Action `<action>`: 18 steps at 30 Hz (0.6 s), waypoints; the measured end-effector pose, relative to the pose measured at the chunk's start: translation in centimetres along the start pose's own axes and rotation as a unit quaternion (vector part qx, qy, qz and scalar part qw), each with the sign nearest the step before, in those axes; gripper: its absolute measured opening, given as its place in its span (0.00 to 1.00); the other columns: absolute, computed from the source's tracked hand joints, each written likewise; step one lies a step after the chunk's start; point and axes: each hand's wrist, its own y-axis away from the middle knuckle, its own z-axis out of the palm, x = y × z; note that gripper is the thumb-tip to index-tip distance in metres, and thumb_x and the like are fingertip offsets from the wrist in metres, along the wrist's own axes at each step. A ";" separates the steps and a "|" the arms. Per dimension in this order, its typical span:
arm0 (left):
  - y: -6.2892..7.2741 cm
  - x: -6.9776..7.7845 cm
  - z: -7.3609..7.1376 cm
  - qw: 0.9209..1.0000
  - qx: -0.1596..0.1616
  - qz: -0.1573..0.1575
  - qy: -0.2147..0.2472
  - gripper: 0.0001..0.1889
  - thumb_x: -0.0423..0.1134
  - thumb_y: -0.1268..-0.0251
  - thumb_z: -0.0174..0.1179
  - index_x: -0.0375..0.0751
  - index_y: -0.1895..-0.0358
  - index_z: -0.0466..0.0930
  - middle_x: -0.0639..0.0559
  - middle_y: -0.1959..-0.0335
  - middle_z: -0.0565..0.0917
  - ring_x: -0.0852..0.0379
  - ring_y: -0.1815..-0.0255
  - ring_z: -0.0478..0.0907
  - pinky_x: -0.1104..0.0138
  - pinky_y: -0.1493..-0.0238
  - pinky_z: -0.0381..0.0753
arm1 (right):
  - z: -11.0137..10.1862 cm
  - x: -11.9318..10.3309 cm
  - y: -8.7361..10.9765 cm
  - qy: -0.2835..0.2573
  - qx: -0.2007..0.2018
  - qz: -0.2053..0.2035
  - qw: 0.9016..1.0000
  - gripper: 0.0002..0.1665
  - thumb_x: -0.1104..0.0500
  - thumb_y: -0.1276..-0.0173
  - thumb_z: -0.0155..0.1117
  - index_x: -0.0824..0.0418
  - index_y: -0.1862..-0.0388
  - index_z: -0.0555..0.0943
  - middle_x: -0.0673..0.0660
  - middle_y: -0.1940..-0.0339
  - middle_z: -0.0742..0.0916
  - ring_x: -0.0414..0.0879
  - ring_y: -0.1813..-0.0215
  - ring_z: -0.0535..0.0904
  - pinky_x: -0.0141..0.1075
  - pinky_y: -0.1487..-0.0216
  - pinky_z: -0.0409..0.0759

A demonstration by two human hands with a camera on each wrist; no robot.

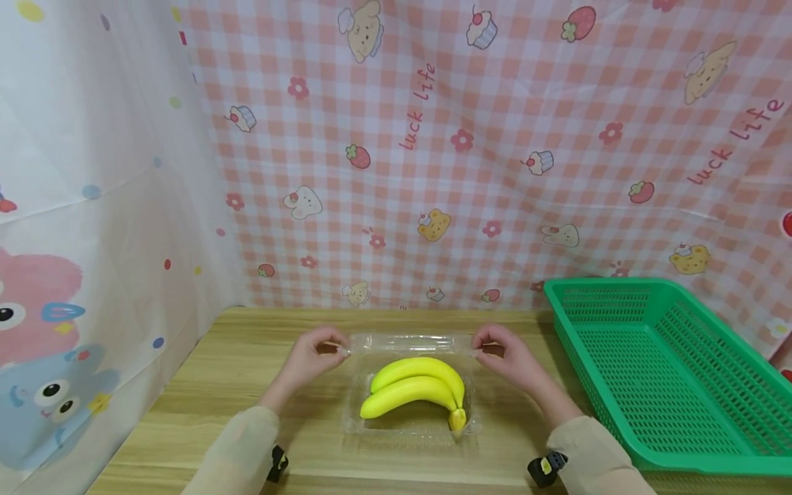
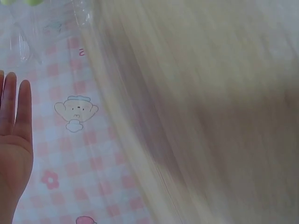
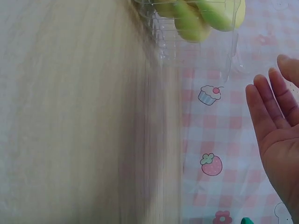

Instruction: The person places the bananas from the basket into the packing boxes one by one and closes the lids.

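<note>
A clear plastic box (image 1: 411,342) sits on the table in the head view, with a bunch of yellow bananas (image 1: 413,395) inside it. The stem of the bunch points to the near right corner. My left hand (image 1: 315,352) pinches the box's far left corner between thumb and fingertip. At the far right corner my right hand (image 1: 504,352) pinches it likewise. Straight outer fingers of the left hand (image 2: 16,121) show at the edge of the left wrist view. In the right wrist view, outer fingers of the right hand (image 3: 275,107) extend close to the plastic.
On the right stands a green mesh basket (image 1: 674,385), close to my right forearm. The wooden table (image 1: 204,392) ends at a pink checked cloth (image 1: 396,179) behind. A white patterned curtain (image 1: 124,206) hangs at the left.
</note>
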 end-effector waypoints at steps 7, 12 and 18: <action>0.4 -0.2 -0.2 0.999 -0.025 0.046 -0.006 0.11 0.15 0.47 0.64 0.31 0.64 0.84 0.38 0.62 0.84 0.57 0.60 0.81 0.51 0.53 0.85 | -0.2 0.2 0.5 0.057 -0.017 -0.070 0.996 0.14 0.78 0.43 0.69 0.62 0.66 0.81 0.58 0.63 0.83 0.41 0.57 0.79 0.40 0.53 0.86; 0.8 0.1 -0.4 0.996 -0.031 0.070 -0.047 0.10 0.19 0.46 0.68 0.38 0.66 0.86 0.47 0.62 0.85 0.59 0.60 0.81 0.60 0.55 0.86 | -0.3 -0.6 0.6 0.102 -0.018 -0.106 0.989 0.16 0.79 0.46 0.71 0.61 0.68 0.81 0.57 0.63 0.85 0.45 0.58 0.81 0.34 0.54 0.85; 1.0 0.3 -0.5 0.991 -0.044 0.095 -0.081 0.10 0.19 0.47 0.68 0.37 0.65 0.87 0.49 0.61 0.87 0.59 0.59 0.82 0.65 0.55 0.86 | -0.6 0.2 0.7 0.113 -0.027 -0.164 0.980 0.19 0.79 0.48 0.72 0.58 0.66 0.82 0.56 0.62 0.86 0.47 0.59 0.82 0.29 0.56 0.83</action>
